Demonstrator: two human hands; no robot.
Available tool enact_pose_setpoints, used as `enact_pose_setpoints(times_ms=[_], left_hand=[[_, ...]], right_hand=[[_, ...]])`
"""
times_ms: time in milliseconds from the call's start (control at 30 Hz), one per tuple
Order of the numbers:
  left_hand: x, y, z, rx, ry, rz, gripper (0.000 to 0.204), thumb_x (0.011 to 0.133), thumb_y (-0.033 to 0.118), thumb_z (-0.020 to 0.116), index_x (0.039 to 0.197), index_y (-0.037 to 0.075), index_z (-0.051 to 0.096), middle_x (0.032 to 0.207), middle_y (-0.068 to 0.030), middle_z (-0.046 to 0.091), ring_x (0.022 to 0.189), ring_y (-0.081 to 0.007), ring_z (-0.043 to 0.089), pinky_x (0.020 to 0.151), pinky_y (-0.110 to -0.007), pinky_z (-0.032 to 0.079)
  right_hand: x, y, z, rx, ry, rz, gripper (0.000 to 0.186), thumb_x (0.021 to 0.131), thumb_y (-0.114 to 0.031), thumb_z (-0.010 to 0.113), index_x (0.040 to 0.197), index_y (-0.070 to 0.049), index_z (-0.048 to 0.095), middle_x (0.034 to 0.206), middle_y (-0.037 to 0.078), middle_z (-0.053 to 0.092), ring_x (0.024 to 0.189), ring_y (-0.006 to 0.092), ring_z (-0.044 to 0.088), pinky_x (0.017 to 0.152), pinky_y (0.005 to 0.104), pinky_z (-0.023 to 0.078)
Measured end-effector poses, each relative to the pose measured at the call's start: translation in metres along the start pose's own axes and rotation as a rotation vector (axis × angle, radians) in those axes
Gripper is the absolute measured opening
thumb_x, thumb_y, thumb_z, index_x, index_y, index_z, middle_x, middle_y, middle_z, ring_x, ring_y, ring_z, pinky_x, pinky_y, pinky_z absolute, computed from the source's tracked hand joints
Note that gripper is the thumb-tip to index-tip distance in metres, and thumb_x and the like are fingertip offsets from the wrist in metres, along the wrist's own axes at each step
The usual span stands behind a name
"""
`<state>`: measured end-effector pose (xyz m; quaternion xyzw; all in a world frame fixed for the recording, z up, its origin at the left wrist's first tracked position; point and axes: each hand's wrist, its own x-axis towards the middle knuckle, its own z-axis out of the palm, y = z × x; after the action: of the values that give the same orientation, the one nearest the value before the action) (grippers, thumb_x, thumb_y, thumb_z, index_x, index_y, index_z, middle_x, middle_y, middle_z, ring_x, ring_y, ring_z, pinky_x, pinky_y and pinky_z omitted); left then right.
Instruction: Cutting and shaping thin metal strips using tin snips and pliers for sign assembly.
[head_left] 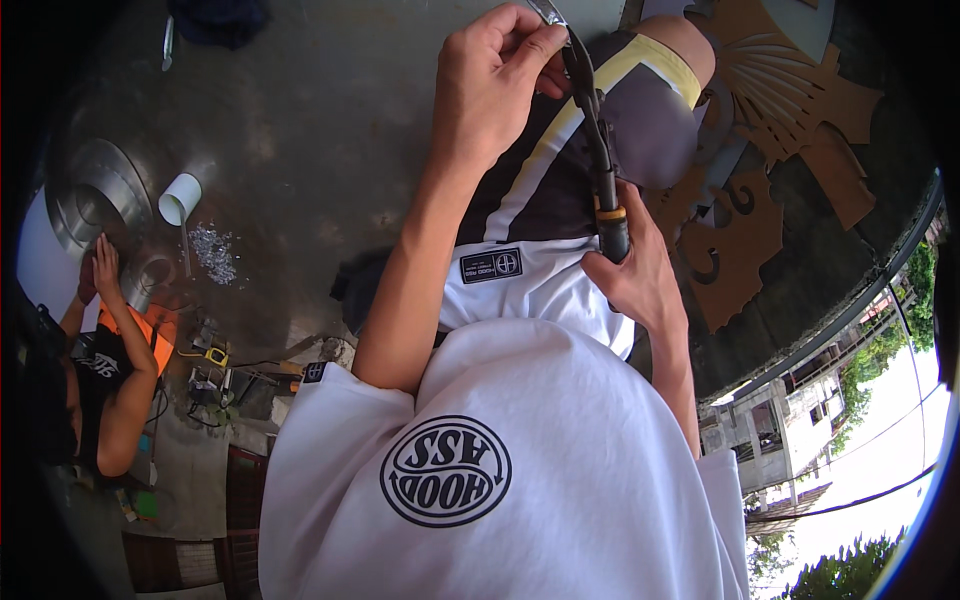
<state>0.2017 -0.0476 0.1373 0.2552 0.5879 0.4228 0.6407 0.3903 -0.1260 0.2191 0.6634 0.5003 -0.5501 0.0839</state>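
Left hand (490,85): pinching a small silver metal piece (547,11), 12 o'clock
Right hand (640,275): clasping the orange-banded black grip (613,236), 3 o'clock
Long dark metal hand tool (601,150): 1 o'clock

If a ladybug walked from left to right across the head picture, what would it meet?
Round silver metal piece, pile of shiny bits, left hand, right hand, brown sheets with cut-out shapes.
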Motion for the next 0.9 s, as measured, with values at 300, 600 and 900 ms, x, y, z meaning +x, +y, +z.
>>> enact_pose_setpoints(times_ms=[300,600,900], left_hand=[[0.002,-0.006,-0.003,0.092,-0.001,0.030,0.020,0.103,0.013,0.059,0.086,0.003,0.062,0.071,0.0005,0.062,0.062,-0.0059,0.057,0.056,-0.022,0.046],[-0.001,-0.015,-0.003,0.066,0.126,0.080,0.016,0.097,0.009,0.064,0.089,-0.005,0.067,0.073,-0.0076,0.070,0.059,-0.0118,0.067,0.055,-0.025,0.053],[-0.006,-0.013,-0.012,0.179,0.178,0.021,0.016,0.095,0.011,0.066,0.086,-0.002,0.067,0.067,-0.0034,0.067,0.060,-0.0092,0.064,0.054,-0.025,0.048]], right_hand=[[0.004,-0.007,0.001,-0.089,0.001,0.048,0.059,0.067,-0.018,0.065,0.120,0.001,0.048,0.097,0.023,0.056,0.097,0.0424,0.058,0.091,0.0481,0.045],[0.010,-0.011,0.006,-0.078,0.042,0.051,0.044,0.067,-0.012,0.065,0.104,0.000,0.044,0.088,0.022,0.054,0.086,0.0416,0.055,0.083,0.0429,0.046],[0.009,-0.016,0.006,-0.065,0.011,0.052,0.045,0.068,-0.010,0.065,0.107,0.004,0.046,0.094,0.027,0.064,0.089,0.0477,0.063,0.085,0.0480,0.048]])
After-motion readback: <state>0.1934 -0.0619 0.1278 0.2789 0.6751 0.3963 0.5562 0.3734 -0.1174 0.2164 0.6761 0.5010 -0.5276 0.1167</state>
